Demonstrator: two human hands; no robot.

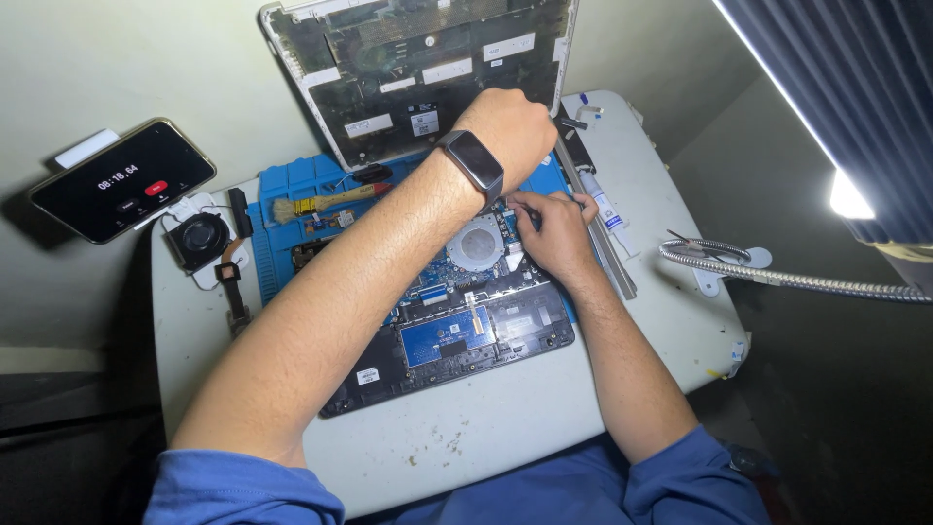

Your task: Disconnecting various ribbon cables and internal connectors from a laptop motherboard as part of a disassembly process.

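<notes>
Table [505, 428]: pale, scuffed work surface, lit by a gooseneck lamp [777, 277] reaching in from the right.

Opened laptop [457, 321]: lies mid-table on a blue work mat [292, 185], bottom cover off, boards and a round cooling fan [476, 243] exposed. Its detached cover panel [408, 68] leans upright against the wall behind it.

Left arm: bare from a blue sleeve, stretched diagonally across the laptop from lower left to upper right, a dark wristband [474, 165] on the wrist. Left hand [510, 131]: knuckles up, fingers curled downward at the laptop's far right corner, beside the leaning panel. Fingertips are hidden beneath the hand; whether it has hold of anything cannot be told.

Right arm: bare, elbow bent, forearm rising from lower right toward the laptop's right edge. Right hand [554, 233]: fingers drawn together in a pinch just right of the fan, tips pointing left onto the board. What sits between the tips is too small to make out.

Phone [121, 180]: on a stand at left, screen lit.

Loose fan [199, 238]: black, round, on the table's left edge, beside the mat.

Brush [321, 204]: wooden-handled, lying on the mat.

Small tube [607, 209]: white, right of the laptop, just beside the right hand.
</notes>
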